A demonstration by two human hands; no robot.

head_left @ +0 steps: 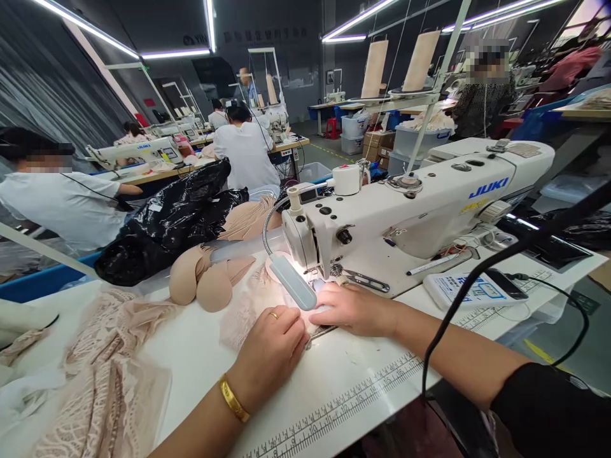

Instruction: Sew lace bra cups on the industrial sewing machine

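Observation:
Pale pink lace fabric [243, 315] lies under the needle end of a white sewing machine [410, 216]. My left hand [274, 343], wearing a ring and a gold bracelet, is closed over the near edge of the fabric, fingers bent and together. Right at the needle area, my right hand [356, 310] pinches the work between thumb and fingers; its fingertips are partly hidden. A grey-green lamp head [293, 283] on a bendy metal neck hangs above the fabric and hides part of it. Thread snips [367, 281] rest on the machine bed behind my right hand.
Beige moulded cups [212, 283] and a black plastic bag [167, 216] lie beyond the fabric. More lace [105, 375] covers the left side. A phone [499, 284] with a cable sits on a white box [451, 292] at right. A black cable [465, 286] crosses over my right forearm. Co-workers sit behind.

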